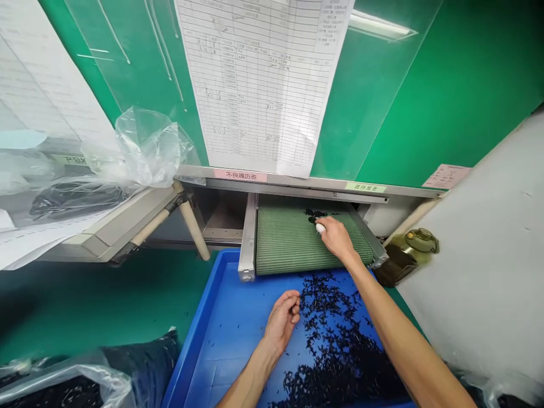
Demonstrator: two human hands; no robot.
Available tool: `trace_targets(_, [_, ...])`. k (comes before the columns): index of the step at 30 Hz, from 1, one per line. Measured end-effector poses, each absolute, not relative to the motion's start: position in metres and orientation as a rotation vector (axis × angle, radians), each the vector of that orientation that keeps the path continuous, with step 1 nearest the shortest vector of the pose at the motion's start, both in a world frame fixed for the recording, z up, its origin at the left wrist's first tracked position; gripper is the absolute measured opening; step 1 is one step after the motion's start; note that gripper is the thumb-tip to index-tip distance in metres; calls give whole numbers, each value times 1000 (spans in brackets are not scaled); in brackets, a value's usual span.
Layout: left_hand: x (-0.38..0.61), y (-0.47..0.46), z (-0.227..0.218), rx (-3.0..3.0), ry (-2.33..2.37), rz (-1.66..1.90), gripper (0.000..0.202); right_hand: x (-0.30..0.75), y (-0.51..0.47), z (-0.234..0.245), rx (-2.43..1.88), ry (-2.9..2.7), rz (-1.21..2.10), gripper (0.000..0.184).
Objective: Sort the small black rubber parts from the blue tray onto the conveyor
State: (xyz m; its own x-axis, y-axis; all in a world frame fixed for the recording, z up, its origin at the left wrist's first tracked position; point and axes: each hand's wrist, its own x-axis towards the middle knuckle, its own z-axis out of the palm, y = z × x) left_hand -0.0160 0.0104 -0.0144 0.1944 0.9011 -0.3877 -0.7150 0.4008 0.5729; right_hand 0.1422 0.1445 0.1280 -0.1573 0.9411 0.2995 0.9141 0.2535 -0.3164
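Note:
My right hand (pixel 336 238) reaches over the green conveyor belt (pixel 284 238), fingers bent together at a small cluster of black parts (pixel 317 213) near the belt's far end. A white cover or small white object (pixel 320 228) shows at one of its fingers. Whether those fingers grip a part is hidden. Over the blue tray (pixel 229 323), my left hand (pixel 283 319) is closed with curled fingers, and a bit of black shows between them, seemingly a small black part. Many small black parts (pixel 340 351) lie scattered and heaped in the tray, right of my left hand.
Metal rails (pixel 247 243) flank the belt. A green panel (pixel 450 85) with a paper form (pixel 263 85) rises behind. On the left stand a shelf (pixel 102 232) with plastic bags (pixel 147 147) and a bag of black parts (pixel 140 362). A yellowish jug (pixel 408 252) is at right.

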Motion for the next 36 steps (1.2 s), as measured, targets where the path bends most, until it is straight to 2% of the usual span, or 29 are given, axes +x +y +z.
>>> trace_targets(3, [-17,12,-15,255,779,1171,26,127,195,128,-1777,-2080,81,43])
trace_targets(6, [-15,12,-16,250,775,1169,25,121,227,125,-1854,-2059,142,37])
trace_targets(8, [-13,12,-18,238,779,1160,26,123,237,124,-1872,-2027,190,34])
trace_targets(11, [-12,12,-18,232,776,1147,26,135,234,123,-1818,-1929,225,40])
trace_targets(14, [-12,12,-16,236,755,1148,26,147,209,121,-1702,-1818,308,44])
trace_targets(21, [-12,11,-14,280,676,1143,27,145,102,87,-1459,-1610,835,22])
trace_targets(26, [-9,8,-13,355,616,1084,29,126,49,51,-1396,-1506,1070,12])
trace_targets(29, [-6,6,-12,409,583,1048,31,118,34,36,-1398,-1443,1105,11])
trace_targets(34, [-3,5,-14,482,623,1041,35,117,17,31,-1412,-1427,979,26])
trace_targets(36, [-2,5,-14,496,641,1040,36,120,13,31,-1417,-1500,941,24])
